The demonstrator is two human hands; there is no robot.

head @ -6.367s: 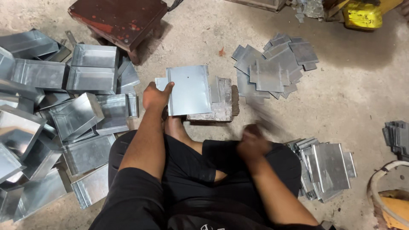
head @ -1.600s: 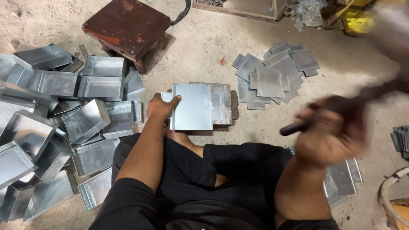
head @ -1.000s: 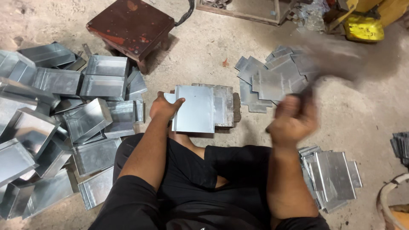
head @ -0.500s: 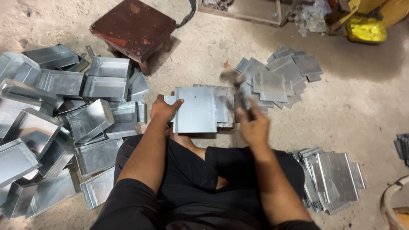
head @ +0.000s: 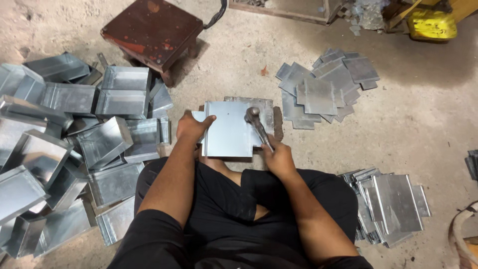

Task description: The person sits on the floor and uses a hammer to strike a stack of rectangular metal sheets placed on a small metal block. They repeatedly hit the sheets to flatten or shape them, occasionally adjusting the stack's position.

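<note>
Sheet: a flat metal sheet (head: 226, 130) lies on the floor (head: 239, 60) before the person's crossed legs.
Left hand (head: 191, 127): fingers pressed on the sheet's left edge.
Right hand (head: 279, 158): fist wrapped round a hammer (head: 256, 124), head resting on the sheet.
Left: folded metal trays (head: 74, 134).
Right: flat blanks (head: 393, 204).

Hammer handle (head: 264, 137) hidden inside right hand (head: 279, 158)
</note>
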